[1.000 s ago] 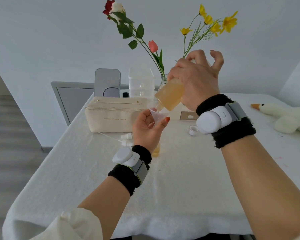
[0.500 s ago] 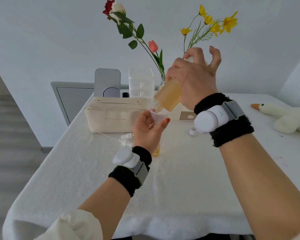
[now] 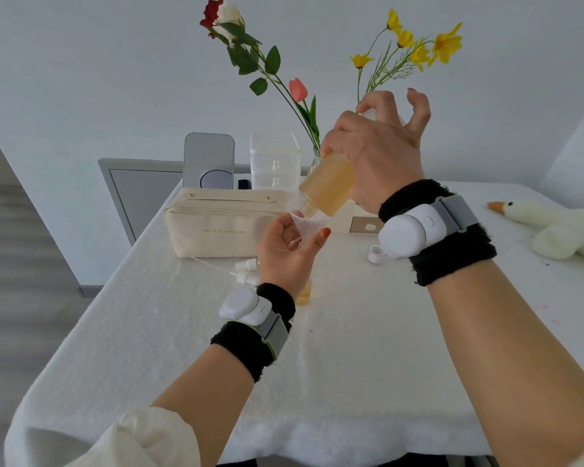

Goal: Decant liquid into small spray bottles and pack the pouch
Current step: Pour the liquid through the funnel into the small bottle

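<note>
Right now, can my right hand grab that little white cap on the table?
Probably not yet: the right hand grips the tilted amber bottle. The cap lies bare just near its wrist.

This looks like a room in a home rather than a workplace. The surface [image 3: 351, 365] is draped in a soft white cloth, and at its far end stand cut flowers: a red and white rose [image 3: 220, 15], a pink tulip [image 3: 298, 90] and yellow blooms [image 3: 418, 48]. A plush goose [image 3: 560, 227] lies on the right, a cream zipped pouch [image 3: 216, 227] and a clear little drawer box [image 3: 274, 163] sit behind, with plain white walls [image 3: 81, 79] and a grey plank floor [image 3: 21, 264] around.
</note>
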